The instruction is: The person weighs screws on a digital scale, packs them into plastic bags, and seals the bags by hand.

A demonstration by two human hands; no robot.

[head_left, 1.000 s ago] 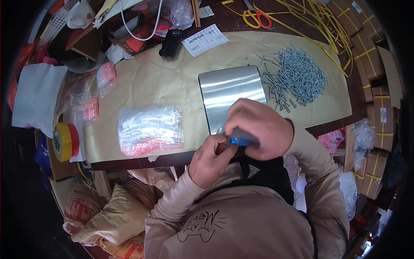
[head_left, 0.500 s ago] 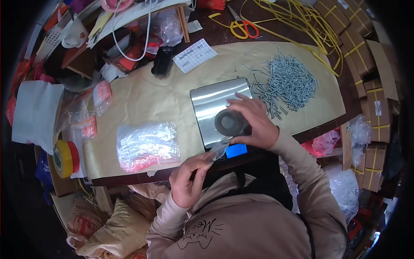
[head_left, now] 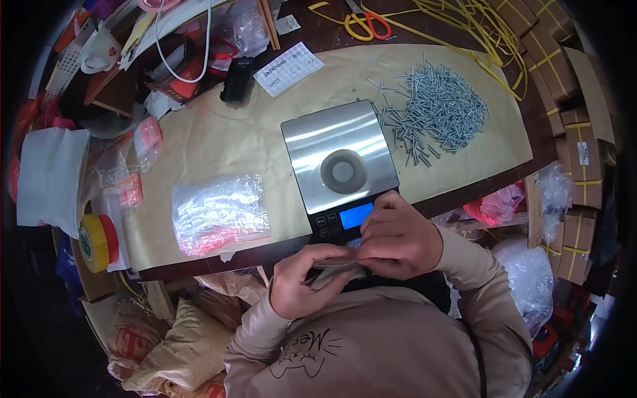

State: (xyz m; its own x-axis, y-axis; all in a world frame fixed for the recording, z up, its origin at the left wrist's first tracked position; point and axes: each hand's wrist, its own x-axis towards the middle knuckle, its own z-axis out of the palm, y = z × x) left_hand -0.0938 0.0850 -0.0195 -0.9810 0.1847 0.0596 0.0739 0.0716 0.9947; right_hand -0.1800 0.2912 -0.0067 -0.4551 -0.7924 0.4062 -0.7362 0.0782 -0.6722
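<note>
My left hand pinches a small clear plastic bag just in front of the scale. My right hand is closed at the bag's other end, its fingertips partly hidden. What the bag holds, I cannot make out. Beyond them the digital scale has a steel plate and a lit blue display. A round grey cup stands on the plate, touched by neither hand. To the right of the scale lies a heap of silver screws.
A stack of clear bags with red edges lies left of the scale. Farther back are a handwritten label sheet, a black object and scissors. Yellow strapping and cartons are at the right.
My right hand has let go of the grey cup, left it on the scale and come back to the plastic bag. My left hand has shifted slightly right with the bag.
</note>
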